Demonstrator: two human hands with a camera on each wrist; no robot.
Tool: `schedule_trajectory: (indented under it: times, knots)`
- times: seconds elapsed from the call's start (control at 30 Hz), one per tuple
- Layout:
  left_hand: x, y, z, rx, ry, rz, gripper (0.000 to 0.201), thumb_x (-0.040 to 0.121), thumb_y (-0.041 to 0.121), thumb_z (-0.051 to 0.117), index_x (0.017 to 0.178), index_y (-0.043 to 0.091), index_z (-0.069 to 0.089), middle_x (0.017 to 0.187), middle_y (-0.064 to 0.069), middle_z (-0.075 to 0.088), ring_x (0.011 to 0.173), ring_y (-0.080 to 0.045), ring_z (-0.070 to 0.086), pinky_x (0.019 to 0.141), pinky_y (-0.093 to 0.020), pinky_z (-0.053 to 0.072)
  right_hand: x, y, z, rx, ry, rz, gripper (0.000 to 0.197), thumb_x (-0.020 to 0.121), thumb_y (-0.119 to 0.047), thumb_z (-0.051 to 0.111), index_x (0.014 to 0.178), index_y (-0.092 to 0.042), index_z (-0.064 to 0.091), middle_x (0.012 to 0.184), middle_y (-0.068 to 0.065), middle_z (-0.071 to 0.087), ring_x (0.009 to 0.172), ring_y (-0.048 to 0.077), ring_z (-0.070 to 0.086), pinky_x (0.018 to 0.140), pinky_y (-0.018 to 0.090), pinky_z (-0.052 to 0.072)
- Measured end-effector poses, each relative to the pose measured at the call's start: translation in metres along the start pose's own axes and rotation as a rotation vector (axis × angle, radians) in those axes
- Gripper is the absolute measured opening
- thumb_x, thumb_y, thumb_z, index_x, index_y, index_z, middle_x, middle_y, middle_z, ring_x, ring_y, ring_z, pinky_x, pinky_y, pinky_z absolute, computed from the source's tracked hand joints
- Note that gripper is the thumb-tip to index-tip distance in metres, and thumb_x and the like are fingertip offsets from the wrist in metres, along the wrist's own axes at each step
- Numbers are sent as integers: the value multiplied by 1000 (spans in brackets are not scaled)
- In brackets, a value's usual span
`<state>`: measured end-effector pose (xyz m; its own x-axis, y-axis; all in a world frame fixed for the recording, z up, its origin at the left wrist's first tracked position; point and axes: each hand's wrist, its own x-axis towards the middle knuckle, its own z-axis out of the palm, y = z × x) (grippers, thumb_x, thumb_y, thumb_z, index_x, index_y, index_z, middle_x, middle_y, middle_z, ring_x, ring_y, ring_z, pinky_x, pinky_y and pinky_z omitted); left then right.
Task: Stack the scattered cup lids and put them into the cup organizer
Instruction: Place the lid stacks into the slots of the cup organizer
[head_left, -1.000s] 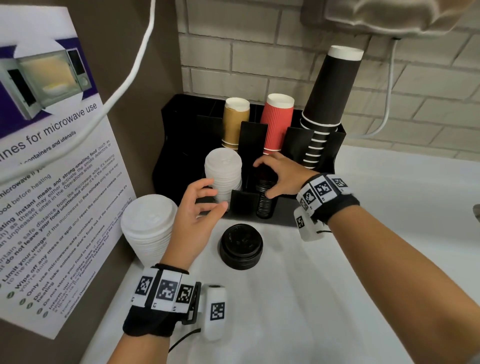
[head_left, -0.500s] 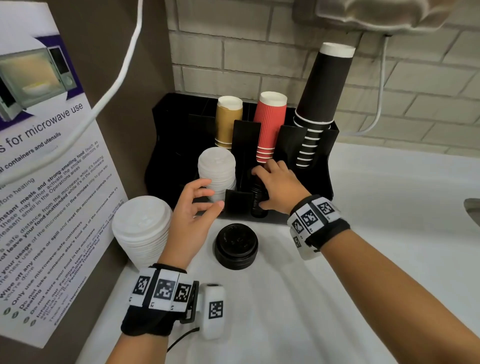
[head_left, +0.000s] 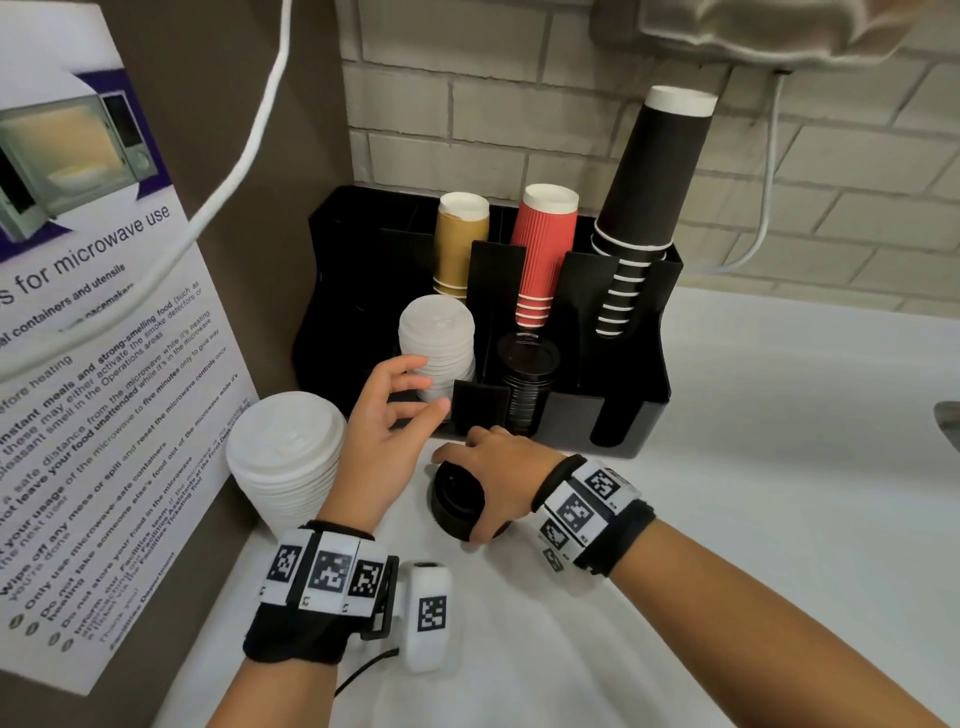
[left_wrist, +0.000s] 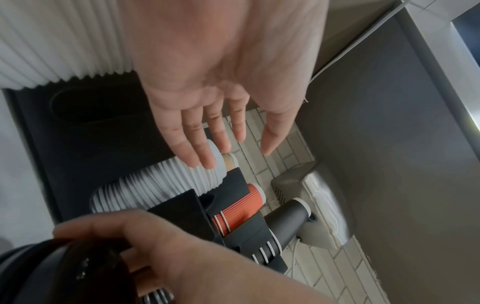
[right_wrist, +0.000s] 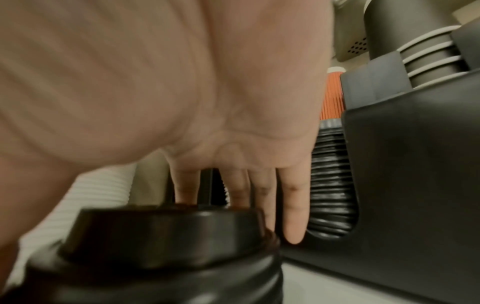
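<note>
A short stack of black lids (head_left: 449, 512) sits on the white counter in front of the black cup organizer (head_left: 623, 415). My right hand (head_left: 462, 493) grips this stack from above, thumb on the near side and fingers (right_wrist: 293, 205) down its far side. The organizer's front slots hold a white lid stack (head_left: 436, 338) and a black lid stack (head_left: 527, 384). My left hand (head_left: 426, 387) hovers open beside the white stack in the slot, fingers (left_wrist: 207, 148) straight and holding nothing. A larger stack of white lids (head_left: 285, 462) stands on the counter at the left.
Gold, red and tall black cup stacks (head_left: 644, 208) fill the organizer's rear slots. A wall with a microwave poster (head_left: 88, 364) closes the left side, and a brick wall stands behind. A white cable (head_left: 249, 150) hangs at the left. The white counter (head_left: 727, 519) runs to the right.
My right hand left the organizer's black lid slot and came down onto the black lids on the counter. The left hand stayed beside the white lids.
</note>
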<state>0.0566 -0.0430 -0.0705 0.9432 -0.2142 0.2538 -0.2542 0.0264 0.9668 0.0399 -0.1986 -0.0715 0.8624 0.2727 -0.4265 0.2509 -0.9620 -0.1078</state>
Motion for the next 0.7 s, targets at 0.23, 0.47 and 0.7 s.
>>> schedule_trajectory:
  times: [0.23,0.47,0.7]
  knots:
    - [1,-2,-2,-5,0,18,39,89,11,66,116,38,55,112,2,60,89,-9,65,84,-32,54,1,4,4,62,67,-1,94,62,-50,82,138,-35,31,126,8,43,114,29,42,89,40,42]
    - [-1,0,-2,-57,-52,-4,47,78,33,76,118,42,53,117,4,58,98,-7,63,82,-27,55,-26,20,-20,586,355,-100,81,65,-33,84,132,-35,38,122,1,48,115,21,49,99,41,46]
    - [-9,4,8,-200,-393,-48,97,54,24,89,135,48,43,141,6,48,121,-16,58,87,-34,55,-59,19,-32,1092,445,-265,69,75,-15,79,130,-31,40,120,7,58,107,22,62,92,41,53]
